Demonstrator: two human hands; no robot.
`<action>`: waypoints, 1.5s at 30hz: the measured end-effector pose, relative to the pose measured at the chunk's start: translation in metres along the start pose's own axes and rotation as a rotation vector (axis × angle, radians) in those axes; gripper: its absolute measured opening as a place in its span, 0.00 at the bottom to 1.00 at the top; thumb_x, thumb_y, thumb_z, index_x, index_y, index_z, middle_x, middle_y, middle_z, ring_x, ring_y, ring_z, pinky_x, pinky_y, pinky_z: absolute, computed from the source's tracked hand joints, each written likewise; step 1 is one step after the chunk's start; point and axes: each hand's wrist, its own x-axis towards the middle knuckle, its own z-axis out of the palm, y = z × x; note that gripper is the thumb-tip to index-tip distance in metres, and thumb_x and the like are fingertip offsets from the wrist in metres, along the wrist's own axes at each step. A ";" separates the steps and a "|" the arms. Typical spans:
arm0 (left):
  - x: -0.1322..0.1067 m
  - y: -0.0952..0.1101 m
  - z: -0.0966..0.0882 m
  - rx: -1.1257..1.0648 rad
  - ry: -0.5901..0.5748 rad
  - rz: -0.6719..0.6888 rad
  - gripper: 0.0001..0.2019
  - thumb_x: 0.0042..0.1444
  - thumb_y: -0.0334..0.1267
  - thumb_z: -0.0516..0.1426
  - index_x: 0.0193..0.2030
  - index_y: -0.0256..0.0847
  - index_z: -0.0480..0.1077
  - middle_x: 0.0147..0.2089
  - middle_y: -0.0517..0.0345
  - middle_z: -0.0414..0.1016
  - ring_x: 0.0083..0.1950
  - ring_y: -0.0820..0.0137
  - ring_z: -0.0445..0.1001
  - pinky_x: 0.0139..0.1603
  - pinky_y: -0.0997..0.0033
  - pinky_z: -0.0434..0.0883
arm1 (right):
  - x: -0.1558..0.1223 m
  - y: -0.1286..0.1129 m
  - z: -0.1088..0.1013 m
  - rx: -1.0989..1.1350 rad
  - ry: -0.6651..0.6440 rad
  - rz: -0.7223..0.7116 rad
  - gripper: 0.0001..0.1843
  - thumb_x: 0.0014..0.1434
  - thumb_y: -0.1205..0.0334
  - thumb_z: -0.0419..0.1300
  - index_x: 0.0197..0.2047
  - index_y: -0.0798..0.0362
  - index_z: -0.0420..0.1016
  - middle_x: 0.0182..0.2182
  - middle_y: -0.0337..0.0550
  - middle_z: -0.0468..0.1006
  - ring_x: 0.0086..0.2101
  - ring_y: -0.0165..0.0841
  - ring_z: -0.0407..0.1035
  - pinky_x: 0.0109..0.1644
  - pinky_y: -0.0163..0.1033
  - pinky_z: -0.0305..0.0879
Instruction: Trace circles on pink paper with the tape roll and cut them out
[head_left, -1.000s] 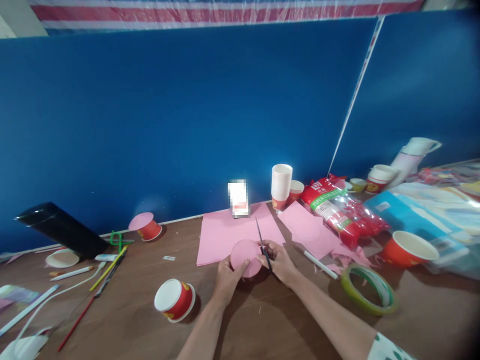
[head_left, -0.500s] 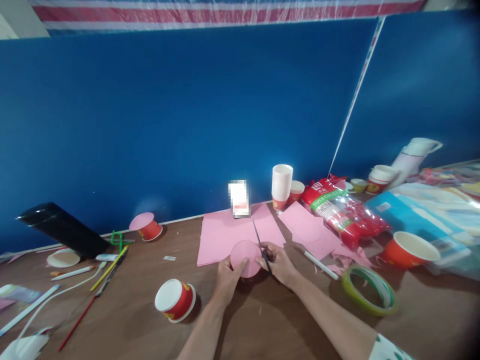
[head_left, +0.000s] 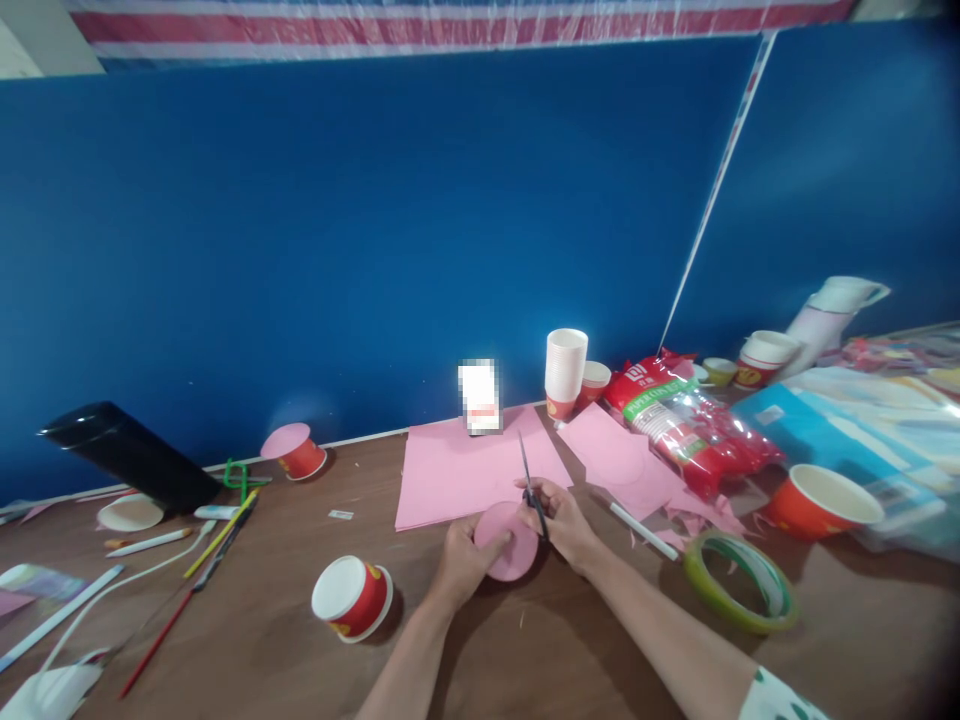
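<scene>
A round disc of pink paper [head_left: 504, 558] is pinched by my left hand [head_left: 463, 556], thumb on top at its left side. My right hand [head_left: 561, 522] is closed around the dark handles of a pair of scissors [head_left: 531, 495]; the blades point away from me, over the pink sheets. The scissors lie beside the disc's upper right edge, and I cannot tell whether they touch it. Beyond both hands lies a stack of pink paper sheets [head_left: 446, 470]. To the left, a red paper cup [head_left: 358, 600] stands upside down on the table.
Pink paper offcuts [head_left: 611, 455], a white stick [head_left: 643, 530] and a roll of tape [head_left: 739, 582] lie to the right. A cup stack [head_left: 564, 370] and a red bag [head_left: 686, 415] stand behind. At left are a black bottle [head_left: 127, 455] and a pink-topped cup [head_left: 294, 452].
The pink disc has come a little nearer to me and to the right. My right fingers have come off its edge, and the scissors have shifted slightly right.
</scene>
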 end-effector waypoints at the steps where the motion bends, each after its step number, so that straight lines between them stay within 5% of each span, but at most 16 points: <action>1: 0.000 0.000 0.001 0.037 -0.021 0.032 0.13 0.44 0.43 0.62 0.31 0.33 0.77 0.28 0.53 0.76 0.28 0.67 0.71 0.28 0.72 0.67 | 0.001 0.001 -0.001 0.006 0.004 0.007 0.24 0.42 0.62 0.68 0.44 0.52 0.70 0.23 0.32 0.66 0.23 0.25 0.59 0.26 0.31 0.55; 7: 0.000 -0.003 0.003 0.080 -0.001 0.087 0.13 0.45 0.43 0.61 0.31 0.33 0.77 0.28 0.54 0.76 0.29 0.67 0.71 0.29 0.72 0.67 | 0.002 0.003 -0.002 0.013 0.018 0.012 0.26 0.42 0.62 0.68 0.46 0.52 0.69 0.22 0.31 0.66 0.22 0.24 0.58 0.25 0.30 0.53; 13: 0.002 -0.004 -0.002 -0.111 0.141 0.000 0.17 0.42 0.45 0.63 0.36 0.34 0.75 0.30 0.54 0.76 0.31 0.68 0.71 0.34 0.71 0.68 | 0.001 0.000 0.000 -0.003 0.037 -0.002 0.26 0.41 0.61 0.69 0.46 0.52 0.70 0.24 0.33 0.67 0.24 0.25 0.61 0.28 0.31 0.58; 23: 0.006 -0.016 -0.002 -0.394 0.199 -0.034 0.15 0.43 0.46 0.63 0.30 0.35 0.74 0.26 0.59 0.73 0.27 0.74 0.66 0.29 0.75 0.64 | 0.000 0.004 -0.001 -0.047 -0.045 -0.008 0.26 0.43 0.62 0.68 0.47 0.52 0.69 0.25 0.33 0.69 0.26 0.26 0.63 0.32 0.33 0.60; 33: 0.000 -0.002 -0.005 -0.018 -0.018 0.013 0.14 0.46 0.44 0.61 0.31 0.32 0.76 0.27 0.55 0.74 0.28 0.71 0.67 0.29 0.75 0.63 | 0.000 -0.003 -0.003 0.039 -0.082 0.037 0.25 0.42 0.64 0.69 0.45 0.52 0.70 0.25 0.32 0.68 0.25 0.24 0.61 0.30 0.30 0.57; 39: 0.002 -0.001 -0.005 -0.024 -0.001 0.000 0.14 0.45 0.44 0.61 0.31 0.33 0.75 0.27 0.56 0.74 0.28 0.71 0.67 0.29 0.75 0.63 | 0.000 -0.004 -0.001 -0.014 -0.100 0.063 0.25 0.41 0.63 0.69 0.45 0.52 0.70 0.24 0.31 0.66 0.26 0.25 0.61 0.32 0.32 0.58; 45: 0.002 -0.005 -0.005 -0.221 0.149 -0.085 0.14 0.42 0.46 0.63 0.29 0.35 0.74 0.24 0.60 0.72 0.25 0.75 0.64 0.25 0.77 0.61 | -0.001 -0.002 -0.003 -0.073 -0.189 0.040 0.25 0.44 0.62 0.68 0.46 0.53 0.68 0.23 0.30 0.64 0.23 0.23 0.57 0.28 0.31 0.54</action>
